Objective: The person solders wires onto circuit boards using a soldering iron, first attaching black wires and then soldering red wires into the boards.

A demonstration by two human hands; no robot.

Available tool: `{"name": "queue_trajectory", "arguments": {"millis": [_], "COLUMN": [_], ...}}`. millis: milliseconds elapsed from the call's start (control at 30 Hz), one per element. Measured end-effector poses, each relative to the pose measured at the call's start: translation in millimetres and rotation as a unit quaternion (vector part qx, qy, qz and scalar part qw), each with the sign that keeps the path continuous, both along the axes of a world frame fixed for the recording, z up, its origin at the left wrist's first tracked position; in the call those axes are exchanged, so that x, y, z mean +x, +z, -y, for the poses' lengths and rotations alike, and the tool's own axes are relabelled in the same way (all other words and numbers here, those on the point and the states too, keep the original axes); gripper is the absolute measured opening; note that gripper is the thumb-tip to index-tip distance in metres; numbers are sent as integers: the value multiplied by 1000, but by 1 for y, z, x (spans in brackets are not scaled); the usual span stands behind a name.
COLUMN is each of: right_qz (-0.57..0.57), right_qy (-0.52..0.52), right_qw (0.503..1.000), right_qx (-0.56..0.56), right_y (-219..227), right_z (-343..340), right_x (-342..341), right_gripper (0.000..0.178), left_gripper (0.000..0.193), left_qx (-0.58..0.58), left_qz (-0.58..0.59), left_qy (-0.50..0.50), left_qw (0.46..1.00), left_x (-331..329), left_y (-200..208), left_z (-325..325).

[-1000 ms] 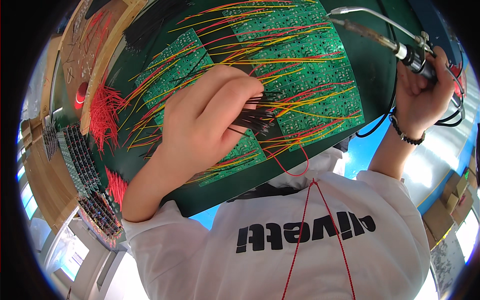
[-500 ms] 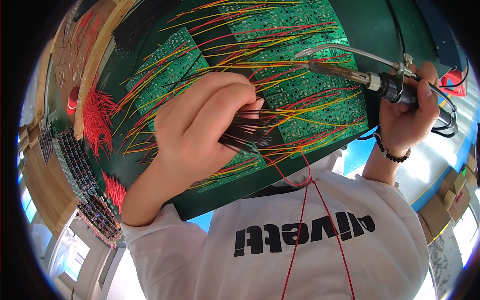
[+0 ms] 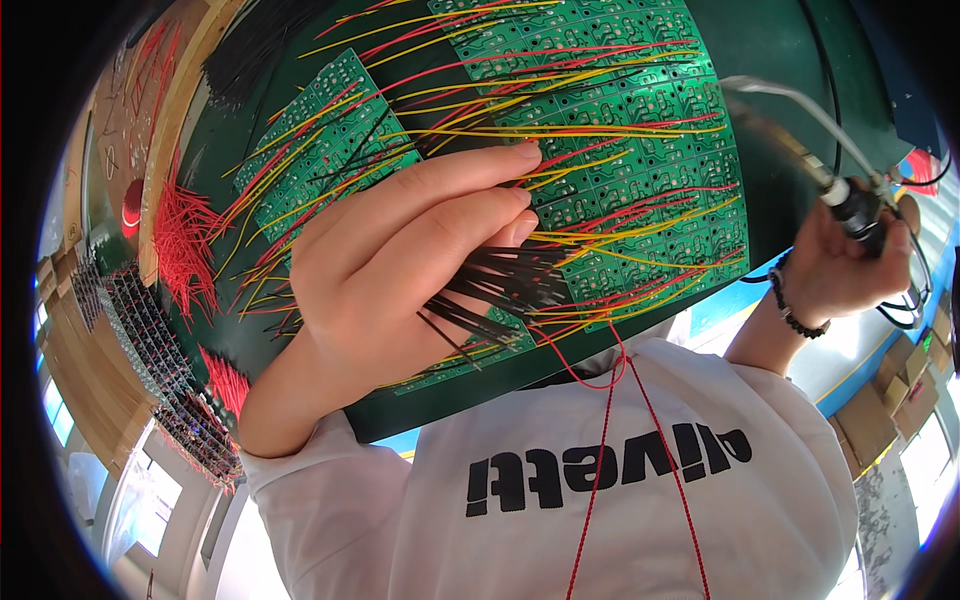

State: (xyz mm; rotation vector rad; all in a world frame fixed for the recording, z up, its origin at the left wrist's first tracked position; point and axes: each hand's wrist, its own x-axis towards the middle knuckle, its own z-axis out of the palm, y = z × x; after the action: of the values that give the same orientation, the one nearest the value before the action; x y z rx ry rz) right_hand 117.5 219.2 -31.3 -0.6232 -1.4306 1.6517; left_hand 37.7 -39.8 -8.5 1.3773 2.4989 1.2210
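Note:
My left hand (image 3: 390,260) is closed around a bundle of thin black wires (image 3: 510,285), whose ends fan out below the fingers. Its index finger stretches over a large green circuit board panel (image 3: 650,165), near soldered red and yellow wires (image 3: 600,130). Partly behind this hand lies a smaller green board panel (image 3: 345,115), also with wires on it. My right hand (image 3: 855,250), wearing a dark beaded bracelet, grips a soldering iron (image 3: 858,208) with a bent metal tube (image 3: 810,105) alongside. The iron's tip is blurred and stands right of the large panel, off the boards.
Red wires (image 3: 185,245) lie heaped at the left beside a wooden strip (image 3: 170,190). Black wires (image 3: 250,60) lie at the far left of the green mat (image 3: 765,40). Stacked boards (image 3: 150,330) stand further left. A black cable (image 3: 825,70) runs at right; cardboard boxes (image 3: 875,415) sit beyond.
My right hand has drawn the soldering iron right, away from the board wires. My left fingers have stretched out somewhat, and more of the black bundle shows.

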Motion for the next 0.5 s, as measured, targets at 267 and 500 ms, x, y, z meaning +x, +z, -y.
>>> {"name": "queue_trajectory", "arguments": {"millis": [267,500], "right_qz": [-17,-32], "right_qy": [45,132], "right_qw": [997,988], "right_qx": [53,77], "right_y": [-9,-5], "right_z": [-37,9], "right_x": [6,0], "right_gripper": [26,19], "left_gripper": [15,15], "left_qx": [23,7], "left_qz": [18,16], "left_qy": [7,18], "left_qw": [1000,1000], "left_x": [1,2], "left_y": [-2,-4], "left_z": [3,3]}}
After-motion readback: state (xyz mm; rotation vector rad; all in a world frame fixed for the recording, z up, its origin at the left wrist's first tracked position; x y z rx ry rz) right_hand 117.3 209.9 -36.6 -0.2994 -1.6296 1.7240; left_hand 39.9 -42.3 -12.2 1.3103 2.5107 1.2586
